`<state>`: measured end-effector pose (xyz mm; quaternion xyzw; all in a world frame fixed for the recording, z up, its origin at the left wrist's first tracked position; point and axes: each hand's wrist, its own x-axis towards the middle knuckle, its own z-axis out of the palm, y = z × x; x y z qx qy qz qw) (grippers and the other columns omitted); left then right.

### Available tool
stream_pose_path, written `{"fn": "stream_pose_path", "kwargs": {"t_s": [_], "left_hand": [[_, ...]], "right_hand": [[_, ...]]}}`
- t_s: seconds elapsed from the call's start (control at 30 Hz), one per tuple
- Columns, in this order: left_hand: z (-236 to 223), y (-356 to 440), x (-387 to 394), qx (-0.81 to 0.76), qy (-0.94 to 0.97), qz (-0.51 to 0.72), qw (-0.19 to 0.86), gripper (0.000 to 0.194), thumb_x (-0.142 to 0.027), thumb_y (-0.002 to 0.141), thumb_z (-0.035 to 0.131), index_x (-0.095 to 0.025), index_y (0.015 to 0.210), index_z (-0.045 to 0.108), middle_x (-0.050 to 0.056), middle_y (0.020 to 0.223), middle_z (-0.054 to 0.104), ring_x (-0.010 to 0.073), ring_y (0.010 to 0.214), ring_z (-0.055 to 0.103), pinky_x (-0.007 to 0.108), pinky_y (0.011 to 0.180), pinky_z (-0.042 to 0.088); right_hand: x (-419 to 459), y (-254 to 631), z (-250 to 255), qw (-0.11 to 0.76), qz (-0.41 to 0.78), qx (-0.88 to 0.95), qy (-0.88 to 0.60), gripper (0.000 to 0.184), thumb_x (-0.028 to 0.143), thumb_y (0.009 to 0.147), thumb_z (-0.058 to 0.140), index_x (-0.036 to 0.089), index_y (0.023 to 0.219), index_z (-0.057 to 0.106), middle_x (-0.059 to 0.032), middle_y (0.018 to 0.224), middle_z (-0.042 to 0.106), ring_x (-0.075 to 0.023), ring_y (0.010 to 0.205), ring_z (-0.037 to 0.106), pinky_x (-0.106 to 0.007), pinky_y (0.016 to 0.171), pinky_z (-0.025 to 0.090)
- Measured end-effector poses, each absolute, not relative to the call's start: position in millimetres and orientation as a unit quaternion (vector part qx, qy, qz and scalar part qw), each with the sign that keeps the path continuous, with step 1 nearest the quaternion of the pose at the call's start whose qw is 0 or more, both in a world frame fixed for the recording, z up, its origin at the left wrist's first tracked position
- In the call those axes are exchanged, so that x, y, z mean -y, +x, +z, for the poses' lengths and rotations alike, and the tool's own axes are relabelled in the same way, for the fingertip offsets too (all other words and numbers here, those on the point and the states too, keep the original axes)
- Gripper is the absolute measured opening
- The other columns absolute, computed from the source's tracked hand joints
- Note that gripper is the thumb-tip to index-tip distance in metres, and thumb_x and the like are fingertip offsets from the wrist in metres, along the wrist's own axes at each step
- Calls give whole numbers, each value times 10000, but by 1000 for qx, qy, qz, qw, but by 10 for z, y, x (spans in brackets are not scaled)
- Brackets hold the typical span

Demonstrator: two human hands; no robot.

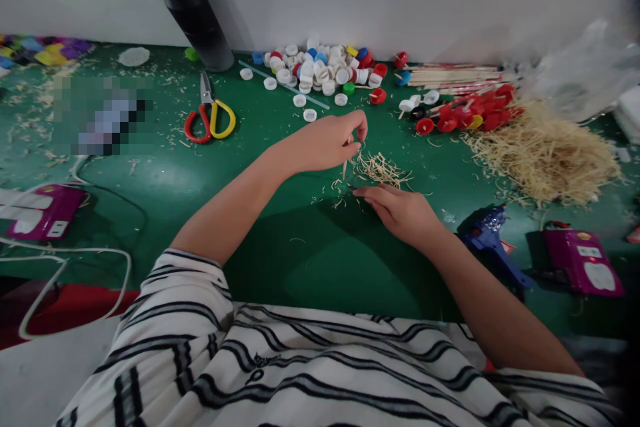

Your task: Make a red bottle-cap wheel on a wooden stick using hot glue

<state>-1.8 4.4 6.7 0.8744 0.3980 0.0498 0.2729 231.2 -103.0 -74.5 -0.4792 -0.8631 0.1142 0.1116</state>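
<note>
My left hand (327, 140) is closed in a pinch, with a short thin wooden stick (345, 169) pointing down from its fingers. Just below and to the right, my right hand (400, 210) is closed around a small tool whose dark, narrow tip (353, 187) juts out toward the stick; most of that tool is hidden by the fingers, and it looks like a small blade. Beside both hands lies a little heap of curled pale wood shavings (380, 169) on the green table (320, 253).
Bottle caps (320, 73) pile up at the back. Red caps on sticks (470, 112) lie right, beside a big shavings pile (545, 153). A blue glue gun (493, 240) and purple box (583, 261) sit at right. Scissors (207, 113) and a dark bottle (193, 17) are left.
</note>
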Motion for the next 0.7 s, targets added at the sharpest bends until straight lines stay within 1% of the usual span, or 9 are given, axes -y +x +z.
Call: {"fn": "stream_pose_path", "kwargs": {"t_s": [0.1,0.33,0.47,0.6,0.7], "left_hand": [[81,-23,-44,-401,871,41,280,219,-290,1031,445,-224,1227,517,28,764,616,171,643,547,317,650,355],[29,-32,-61,-411,866,44,281,252,-283,1032,417,-221,1254,521,48,862,641,179,713,562,325,684,356],[44,-23,-29,-414,868,39,272,236,-290,1031,407,-211,1223,519,55,876,647,168,684,524,328,656,330],[47,5,13,-401,872,44,276,238,-287,1031,371,-208,1197,522,59,868,647,170,663,507,337,634,320],[50,39,50,-400,876,45,266,268,-265,1035,330,-200,1215,518,58,850,640,170,641,493,340,624,315]], "right_hand": [[1035,2314,-752,117,116,864,-475,376,277,1107,415,283,1366,688,-53,1217,795,-151,846,745,-227,622,448],[1033,2315,-770,134,126,860,-476,355,297,1114,420,272,1329,701,-51,1275,794,-158,925,772,-242,685,514],[1012,2323,-798,145,138,854,-481,345,292,1107,444,277,1333,705,-41,1303,789,-169,968,783,-260,734,553],[986,2324,-815,147,150,845,-491,347,291,1099,454,281,1354,689,-44,1354,770,-191,1026,787,-302,800,589],[976,2317,-805,141,152,837,-507,354,298,1089,465,272,1373,676,-50,1362,767,-207,1059,788,-322,828,595]]}}
